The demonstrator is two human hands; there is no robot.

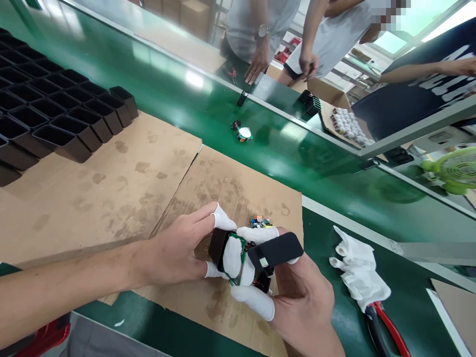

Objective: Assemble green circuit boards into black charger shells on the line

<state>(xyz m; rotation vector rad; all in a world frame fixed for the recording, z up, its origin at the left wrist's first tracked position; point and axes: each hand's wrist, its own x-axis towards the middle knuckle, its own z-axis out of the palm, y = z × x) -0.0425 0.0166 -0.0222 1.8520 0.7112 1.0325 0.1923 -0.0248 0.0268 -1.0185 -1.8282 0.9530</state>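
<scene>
My left hand (178, 248), with white finger cots on the fingertips, pinches a small black housing (216, 245) and a green circuit board (241, 248) over the brown cardboard (111, 193). My right hand (297, 292), also with finger cots, grips a flat black cover (277, 249) against the same assembly. Both hands meet at the front middle. A second small circuit board (260, 221) lies on the cardboard just behind my fingers.
Rows of black plastic housings (48, 109) stand at the left. A small component (242, 132) lies on the green conveyor belt (186, 94). A white glove (359, 270) and red-handled pliers (386, 327) lie at the right. Other people stand across the belt near a green fan (455, 169).
</scene>
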